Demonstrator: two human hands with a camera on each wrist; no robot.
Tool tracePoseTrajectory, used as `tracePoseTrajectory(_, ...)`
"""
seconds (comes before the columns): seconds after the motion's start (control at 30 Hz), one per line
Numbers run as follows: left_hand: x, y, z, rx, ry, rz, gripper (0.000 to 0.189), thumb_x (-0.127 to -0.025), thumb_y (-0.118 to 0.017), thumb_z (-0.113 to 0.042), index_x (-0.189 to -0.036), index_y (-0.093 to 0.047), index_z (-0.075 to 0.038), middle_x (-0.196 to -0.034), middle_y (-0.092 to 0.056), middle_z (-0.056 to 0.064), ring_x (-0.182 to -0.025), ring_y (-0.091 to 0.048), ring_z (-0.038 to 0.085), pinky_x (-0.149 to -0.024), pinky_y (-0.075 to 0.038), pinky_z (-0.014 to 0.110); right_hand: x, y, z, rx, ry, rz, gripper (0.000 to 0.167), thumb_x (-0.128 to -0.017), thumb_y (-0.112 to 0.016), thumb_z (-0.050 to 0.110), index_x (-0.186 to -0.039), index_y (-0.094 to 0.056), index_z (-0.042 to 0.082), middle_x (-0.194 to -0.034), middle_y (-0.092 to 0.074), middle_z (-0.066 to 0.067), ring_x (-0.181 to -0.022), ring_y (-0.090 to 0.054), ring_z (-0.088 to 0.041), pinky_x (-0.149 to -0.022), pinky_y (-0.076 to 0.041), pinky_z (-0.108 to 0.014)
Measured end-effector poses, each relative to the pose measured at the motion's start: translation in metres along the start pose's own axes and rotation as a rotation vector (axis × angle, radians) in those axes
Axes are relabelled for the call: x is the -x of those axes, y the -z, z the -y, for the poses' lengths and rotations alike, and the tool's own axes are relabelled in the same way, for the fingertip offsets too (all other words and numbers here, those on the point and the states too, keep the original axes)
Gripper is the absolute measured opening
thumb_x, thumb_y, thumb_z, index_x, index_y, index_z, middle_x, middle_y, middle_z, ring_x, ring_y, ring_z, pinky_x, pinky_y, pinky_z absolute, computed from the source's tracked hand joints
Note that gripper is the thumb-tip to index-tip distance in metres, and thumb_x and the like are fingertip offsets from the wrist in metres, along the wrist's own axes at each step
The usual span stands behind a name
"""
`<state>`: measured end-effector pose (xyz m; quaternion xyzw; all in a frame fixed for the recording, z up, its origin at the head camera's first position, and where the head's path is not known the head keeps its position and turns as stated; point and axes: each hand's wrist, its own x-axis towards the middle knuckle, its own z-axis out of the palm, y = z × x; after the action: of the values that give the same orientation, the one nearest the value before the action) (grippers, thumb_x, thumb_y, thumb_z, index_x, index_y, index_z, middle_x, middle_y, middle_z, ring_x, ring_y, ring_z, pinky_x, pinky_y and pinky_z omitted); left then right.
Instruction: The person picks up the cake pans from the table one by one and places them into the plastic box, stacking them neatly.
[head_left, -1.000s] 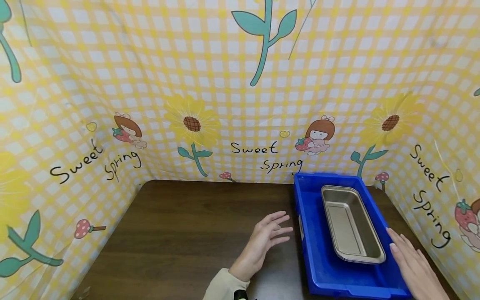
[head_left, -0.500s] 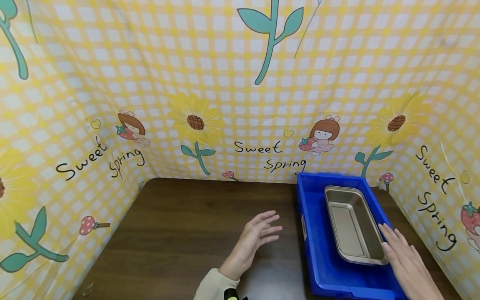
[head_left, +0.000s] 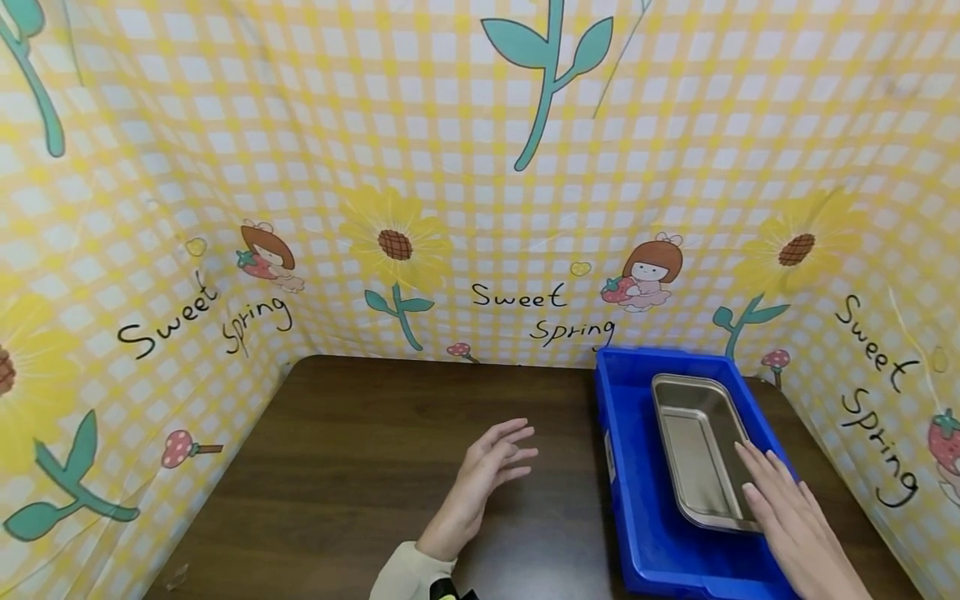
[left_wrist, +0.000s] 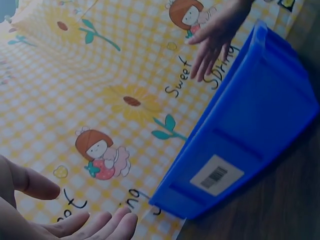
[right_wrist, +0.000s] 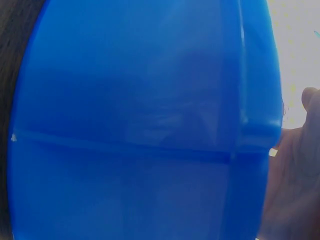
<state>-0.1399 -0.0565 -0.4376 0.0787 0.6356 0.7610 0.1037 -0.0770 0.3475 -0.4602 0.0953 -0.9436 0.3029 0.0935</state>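
A blue plastic tray (head_left: 637, 533) stands at the right of the table, and inside it lies a bronze-coloured metal loaf pan (head_left: 693, 442). My right hand (head_left: 795, 517) is over the tray's right rim, its straight fingers overlapping the pan's near right edge in the head view. In the left wrist view that right hand (left_wrist: 220, 37) shows above the tray's rim with fingers spread. My left hand (head_left: 472, 487) hovers over the table, left of the tray, fingers loosely extended and holding nothing. The right wrist view is mostly the tray's outer wall (right_wrist: 135, 110).
A dark brown wooden table (head_left: 360, 483) spreads out left of the tray. Yellow checked cloth (head_left: 420, 108) with printed flowers and girls surrounds it at the back and both sides. A barcode label (left_wrist: 216, 175) is stuck on the tray's left wall.
My left hand has drawn left, away from the tray. My right hand has moved left from outside the right rim until it overlaps the loaf pan. The head view has shifted slightly.
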Motion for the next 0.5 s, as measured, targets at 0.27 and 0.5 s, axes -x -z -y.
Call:
tracePoseTrajectory(0.27, 0.005, 0.018, 0.003, -0.169, -0.092, -0.091, 0.046, -0.103, -0.05, -0.005, -0.147, -0.053, 0.005, -0.144, -0.059, 0.024, -0.124, -0.064, 0.04, -0.099, -0.058, 0.046, 0.0, -0.001, -0.001, 0.011, 0.007, -0.008, 0.057, -0.116, -0.039, 0.025, -0.17, -0.024, 0.021, -0.17, -0.028, -0.024, -0.158, -0.007, -0.05, -0.121, 0.014, -0.073)
tracePoseTrajectory(0.5, 0.007, 0.04, 0.006, -0.43, -0.196, -0.247, 0.042, -0.099, -0.06, -0.003, -0.141, -0.061, 0.001, -0.142, -0.063, 0.021, -0.125, -0.064, 0.039, -0.1, -0.058, 0.044, 0.004, 0.007, -0.012, 0.028, -0.016, 0.0, 0.057, -0.116, -0.038, 0.026, -0.17, -0.023, 0.017, -0.169, -0.026, -0.027, -0.162, 0.003, -0.031, -0.119, 0.017, -0.073)
